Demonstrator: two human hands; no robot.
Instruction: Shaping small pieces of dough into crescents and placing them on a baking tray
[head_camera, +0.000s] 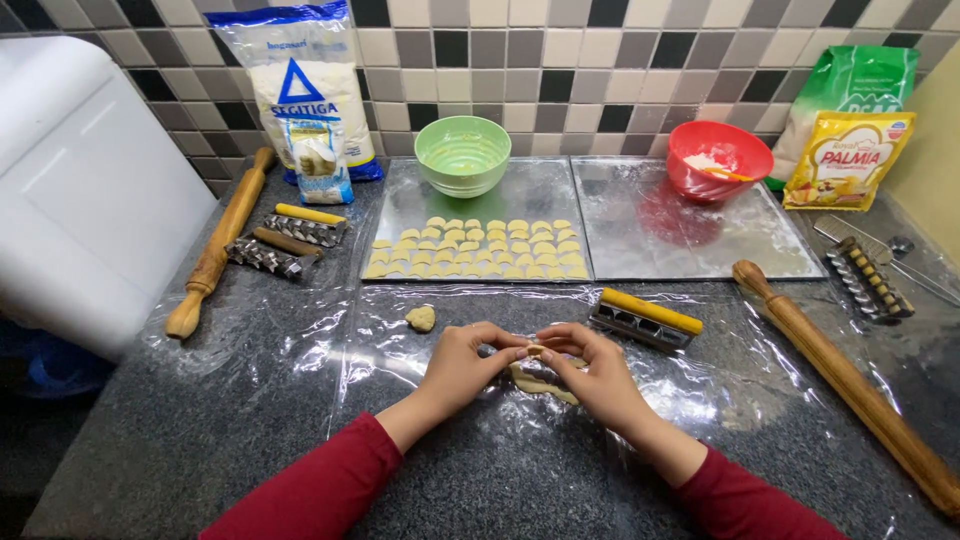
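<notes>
Both hands meet over the middle of the bench (150, 440), on a clear plastic sheet (700, 390); the left hand (462, 367) and right hand (592, 372) pinch a small dough piece (536, 351) between their fingertips, thumbs and forefingers closed on it from either side; the other fingers curl loosely. The piece sits at the very point where the two hands touch, held just above a flat dough strip (540, 384) that lies under and between the hands, its long axis running roughly left to right and slightly toward the person; both hands are equally near it, the right palm partly covering its far end.

A small dough lump (421, 318) lies apart, up and left of the left hand; a yellow-handled cutter (646, 318) lies just beyond the right hand. Further back, a metal tray (400, 215) carries rows of shaped pale pieces (480, 248); a second tray (640, 230) beside it is bare. A green bowl (463, 154) and red bowl (718, 160) stand behind them; rolling pins (218, 245) lie at each side, with more cutters (290, 240) on the left.
</notes>
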